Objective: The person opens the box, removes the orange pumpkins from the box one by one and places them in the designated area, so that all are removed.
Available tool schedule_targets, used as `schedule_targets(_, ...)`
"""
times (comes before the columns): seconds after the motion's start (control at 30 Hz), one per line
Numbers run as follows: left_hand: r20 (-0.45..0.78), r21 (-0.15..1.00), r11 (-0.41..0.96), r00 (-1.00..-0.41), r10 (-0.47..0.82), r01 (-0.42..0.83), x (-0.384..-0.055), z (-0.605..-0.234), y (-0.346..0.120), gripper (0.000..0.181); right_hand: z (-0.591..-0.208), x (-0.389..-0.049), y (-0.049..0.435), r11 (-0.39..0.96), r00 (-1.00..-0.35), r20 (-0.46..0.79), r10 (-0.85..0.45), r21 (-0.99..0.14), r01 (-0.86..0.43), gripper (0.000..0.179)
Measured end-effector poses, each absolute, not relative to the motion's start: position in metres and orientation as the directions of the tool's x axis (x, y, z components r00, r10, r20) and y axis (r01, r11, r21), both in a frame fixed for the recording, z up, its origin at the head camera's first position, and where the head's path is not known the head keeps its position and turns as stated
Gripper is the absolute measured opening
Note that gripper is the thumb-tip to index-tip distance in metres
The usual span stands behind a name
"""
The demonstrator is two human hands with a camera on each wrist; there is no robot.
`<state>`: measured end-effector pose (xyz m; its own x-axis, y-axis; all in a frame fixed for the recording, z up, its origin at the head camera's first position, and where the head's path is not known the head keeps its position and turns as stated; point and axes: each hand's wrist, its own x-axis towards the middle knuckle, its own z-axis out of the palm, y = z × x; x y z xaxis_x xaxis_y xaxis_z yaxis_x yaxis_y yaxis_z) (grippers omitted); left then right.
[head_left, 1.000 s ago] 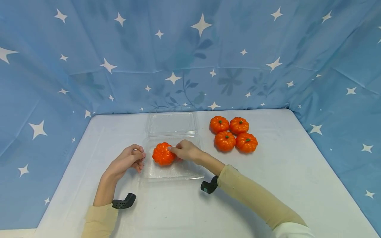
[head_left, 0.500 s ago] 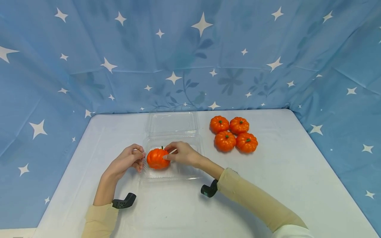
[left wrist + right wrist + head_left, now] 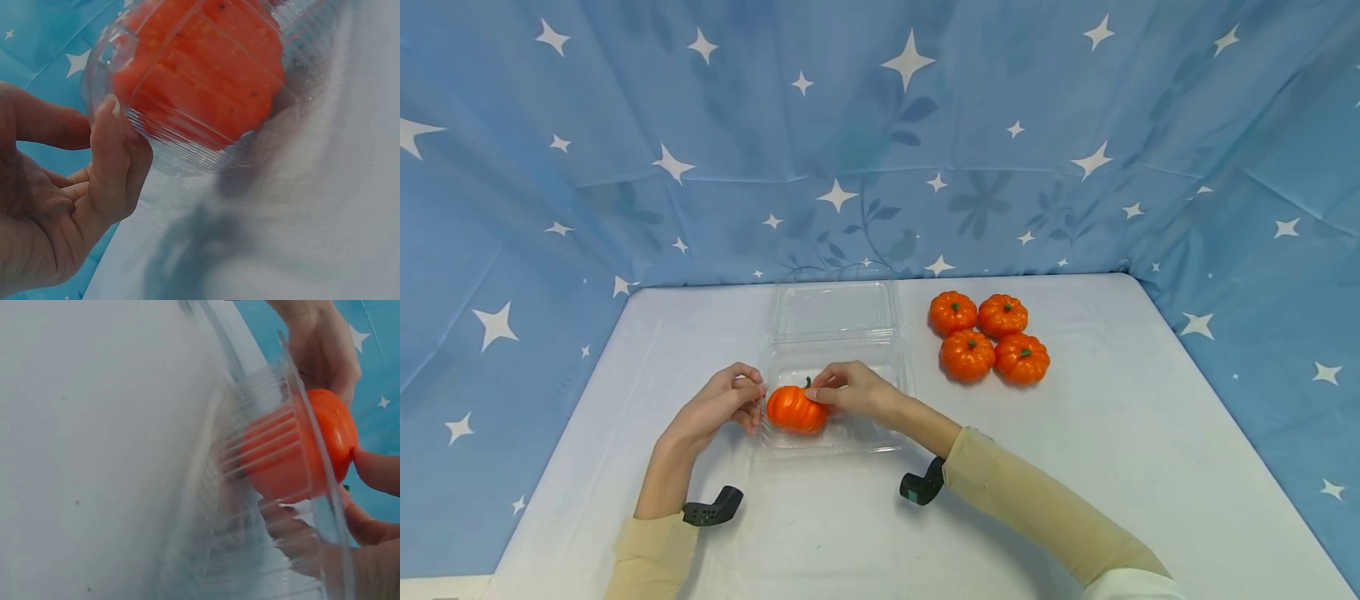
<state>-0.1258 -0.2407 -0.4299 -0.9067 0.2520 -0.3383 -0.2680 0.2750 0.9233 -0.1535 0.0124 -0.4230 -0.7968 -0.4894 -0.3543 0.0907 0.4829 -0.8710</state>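
A clear plastic clamshell box [image 3: 880,358] lies on the table with its lid [image 3: 835,310] folded back. My left hand [image 3: 718,402] pinches the left rim of its base; in the left wrist view the thumb and fingertips [image 3: 107,134] meet at that edge. Inside the base, toward the left, is a small orange toy pumpkin [image 3: 792,410], tilted so that its green stem points up and away. My right hand [image 3: 865,392] holds this pumpkin by its right side. Seen from the right wrist, the pumpkin [image 3: 334,434] shows partly through the ribbed clear wall [image 3: 284,562].
Several more orange pumpkins [image 3: 967,357] sit in a tight cluster on the white table [image 3: 1112,417], right of the box. A blue curtain with white stars [image 3: 1037,100] hangs behind the table and along its sides.
My right hand has carried the pumpkin left and a little nearer in the base, and turned it so its stem now shows upward. The left hand has stayed at the rim.
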Motion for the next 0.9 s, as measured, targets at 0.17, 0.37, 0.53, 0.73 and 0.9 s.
schedule_targets(0.17, -0.337, 0.923, 0.278, -0.909, 0.247, -0.266, -0.1258, -0.4298, -0.2409, 0.023, -0.4237, -0.1519, 0.0102, 0.498, -0.8, -0.399, -0.448, -0.855, 0.148, 0.039)
schedule_targets(0.37, -0.342, 0.923, 0.27, -0.905, 0.251, -0.274, -0.1263, -0.4307, -0.2419, 0.022, -0.4251, -0.1534, 0.0092, 0.499, -0.742, -0.445, -0.502, -0.85, 0.172, 0.056)
schedule_targets(0.53, -0.342, 0.925, 0.263, -0.904, 0.256, -0.275, -0.1262, -0.4316, -0.2428, 0.022, -0.4259, -0.156, 0.0055, 0.5, -0.695, -0.465, -0.549, -0.848, 0.173, 0.062)
schedule_targets(0.73, -0.341, 0.925, 0.261, -0.903, 0.26, -0.274, -0.1259, -0.4313, -0.2425, 0.023, -0.4253, -0.1566, 0.0039, 0.521, -0.682, -0.478, -0.554, -0.838, 0.165, 0.069)
schedule_targets(0.9, -0.339, 0.927, 0.255, -0.904, 0.261, -0.275, -0.1261, -0.4313, -0.2428, 0.024, -0.4259, -0.1556, 0.0044, 0.535, -0.7, -0.45, -0.555, -0.837, 0.114, 0.067)
